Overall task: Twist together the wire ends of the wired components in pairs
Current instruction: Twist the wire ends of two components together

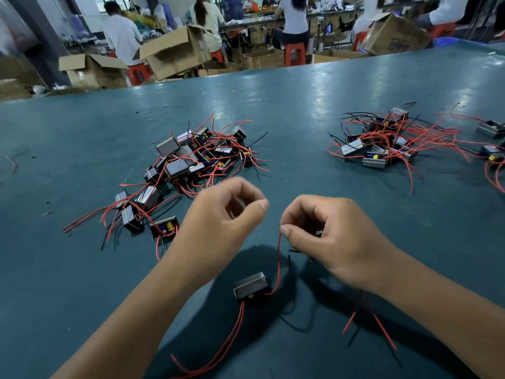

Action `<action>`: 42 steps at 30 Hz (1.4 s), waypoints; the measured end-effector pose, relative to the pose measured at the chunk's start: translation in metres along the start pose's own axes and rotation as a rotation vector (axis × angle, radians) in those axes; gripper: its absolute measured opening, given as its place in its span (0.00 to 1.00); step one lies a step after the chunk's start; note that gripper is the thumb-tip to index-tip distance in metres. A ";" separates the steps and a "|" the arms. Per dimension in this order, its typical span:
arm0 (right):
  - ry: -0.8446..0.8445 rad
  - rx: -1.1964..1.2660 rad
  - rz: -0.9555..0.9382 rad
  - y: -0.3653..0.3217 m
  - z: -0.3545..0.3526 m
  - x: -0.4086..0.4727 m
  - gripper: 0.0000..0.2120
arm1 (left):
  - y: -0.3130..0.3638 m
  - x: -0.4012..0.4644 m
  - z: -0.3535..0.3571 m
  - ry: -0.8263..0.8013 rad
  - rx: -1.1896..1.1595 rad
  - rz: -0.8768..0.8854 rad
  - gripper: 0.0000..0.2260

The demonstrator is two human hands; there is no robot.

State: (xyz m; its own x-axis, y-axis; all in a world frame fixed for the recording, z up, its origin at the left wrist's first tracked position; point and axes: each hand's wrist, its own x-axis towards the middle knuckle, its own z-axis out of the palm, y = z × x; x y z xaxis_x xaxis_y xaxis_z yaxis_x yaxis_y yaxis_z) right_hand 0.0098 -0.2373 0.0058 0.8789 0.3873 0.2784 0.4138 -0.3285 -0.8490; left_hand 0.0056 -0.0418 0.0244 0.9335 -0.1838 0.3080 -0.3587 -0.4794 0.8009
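Right hand [325, 236] pinched red wire [279, 265] tip, rising from component [250, 288] on surface [314, 110] | left hand [226, 214] blurred, fingers curled, grip unclear | step: twisting a pair, apparently | next: probably bring second end in, roll both.

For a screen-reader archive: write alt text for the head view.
The right hand pinches the end of a red wire rising from a small boxed component on a green table, while the left hand, fingers curled, holds nothing visible. Two piles of similar components lie beyond, a left pile and a right pile.
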 end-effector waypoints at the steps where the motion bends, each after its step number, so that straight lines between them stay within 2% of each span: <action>1: -0.011 0.071 0.038 0.001 0.000 0.001 0.08 | 0.001 0.002 -0.007 -0.002 0.184 0.193 0.01; 3: -0.038 0.209 0.098 0.002 -0.001 0.003 0.09 | -0.003 0.004 -0.016 -0.077 0.391 0.477 0.06; 5: -0.076 0.279 0.116 0.001 -0.002 0.002 0.09 | -0.006 0.004 -0.017 -0.113 0.428 0.551 0.07; 14: -0.131 0.290 0.070 0.001 -0.003 0.001 0.08 | -0.008 0.006 -0.014 -0.083 0.480 0.640 0.06; 18: -0.112 0.186 0.026 0.001 -0.003 -0.001 0.05 | -0.006 0.006 -0.012 -0.102 0.474 0.631 0.07; 20: -0.083 0.120 -0.016 0.000 -0.003 -0.002 0.04 | -0.005 0.005 -0.011 -0.110 0.429 0.590 0.08; 25: -0.006 -0.025 -0.137 -0.004 -0.003 -0.004 0.04 | -0.001 0.001 -0.007 -0.164 0.219 0.363 0.06; 31: 0.039 -0.091 -0.172 -0.003 -0.001 -0.003 0.03 | 0.004 -0.003 -0.001 -0.167 0.211 0.233 0.08; 36: 0.073 -0.111 -0.171 -0.003 0.000 -0.002 0.04 | 0.005 -0.004 0.005 -0.209 -0.067 -0.054 0.11; 42: 0.049 -0.101 -0.143 -0.003 0.000 -0.003 0.07 | 0.003 -0.005 0.009 -0.226 -0.301 -0.252 0.08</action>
State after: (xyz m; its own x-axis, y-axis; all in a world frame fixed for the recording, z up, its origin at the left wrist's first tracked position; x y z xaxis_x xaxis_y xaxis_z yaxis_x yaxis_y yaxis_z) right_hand 0.0060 -0.2372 0.0070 0.8187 0.3950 0.4167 0.5550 -0.3584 -0.7507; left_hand -0.0004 -0.0496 0.0208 0.9563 -0.2923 -0.0090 -0.0729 -0.2681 0.9606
